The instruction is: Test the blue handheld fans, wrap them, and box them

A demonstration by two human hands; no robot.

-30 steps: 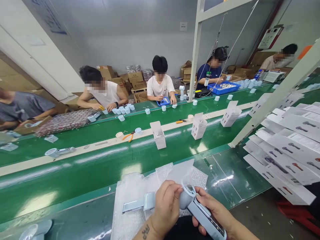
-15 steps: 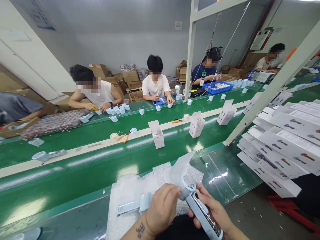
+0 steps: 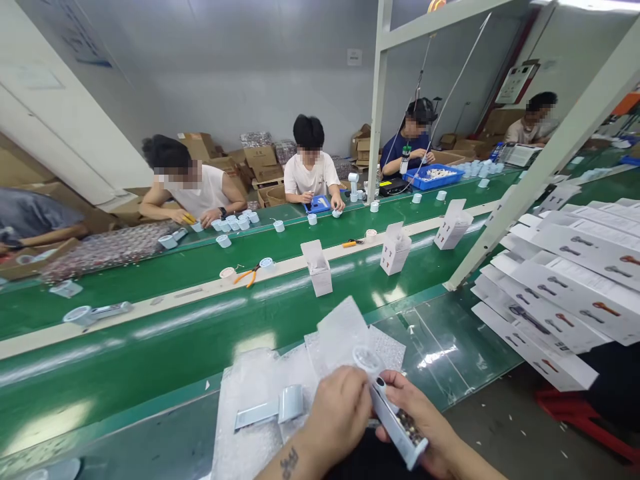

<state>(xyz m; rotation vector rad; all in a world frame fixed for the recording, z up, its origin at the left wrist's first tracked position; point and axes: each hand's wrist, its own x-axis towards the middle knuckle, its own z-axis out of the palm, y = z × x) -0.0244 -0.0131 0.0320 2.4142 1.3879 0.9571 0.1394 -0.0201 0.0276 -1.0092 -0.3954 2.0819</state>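
Observation:
My right hand [image 3: 417,413] is wrapped around the handle of a light-blue handheld fan [image 3: 390,420], whose round head tilts up and away from me. My left hand [image 3: 343,403] is closed at the left side of that head, its fingertips partly hidden. A translucent white sheet [image 3: 343,333] stands up behind the head, against it; how far it wraps around is hard to see. To the left, a second light-blue fan [image 3: 290,403] lies on a stack of white bubble-wrap bags [image 3: 240,387].
Open white boxes [image 3: 317,270] stand on the green conveyor [image 3: 190,347]. Orange-handled pliers [image 3: 253,275] lie on the pale divider strip. Printed flat cartons [image 3: 545,307] are piled at right, beside a slanted white post [image 3: 540,140]. Several co-workers sit across the line.
The fan has turned in my hands, and its head is now further left. The translucent sheet stands more upright behind it. My view has swung slightly to the right.

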